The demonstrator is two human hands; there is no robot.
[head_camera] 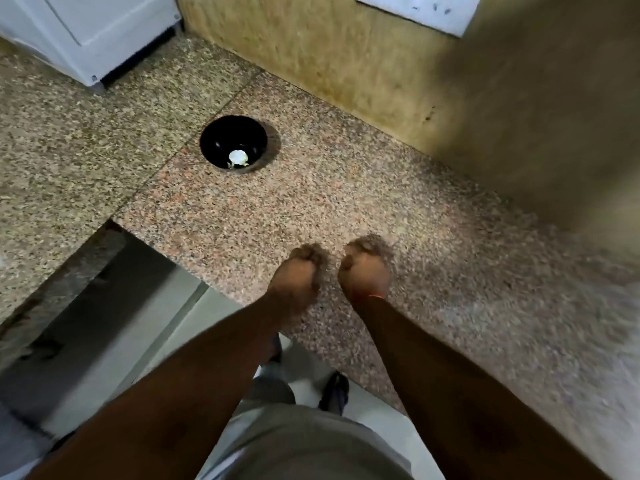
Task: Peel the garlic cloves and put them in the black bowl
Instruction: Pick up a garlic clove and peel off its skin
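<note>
Black bowl (233,143) on granite desk (346,202), at 11 o'clock from the hands, well apart. White garlic (238,157) inside it. Left hand (297,271) and right hand (364,268) side by side, fingers curled; motion blur, contents cannot be told.

A polished, speckled pinkish-brown granite table (346,188) is seen, its finish smooth. The round black bowl (211,140) is shown glossy, with small highlights. The tan back wall (346,64) is rendered matt and mottled.
</note>
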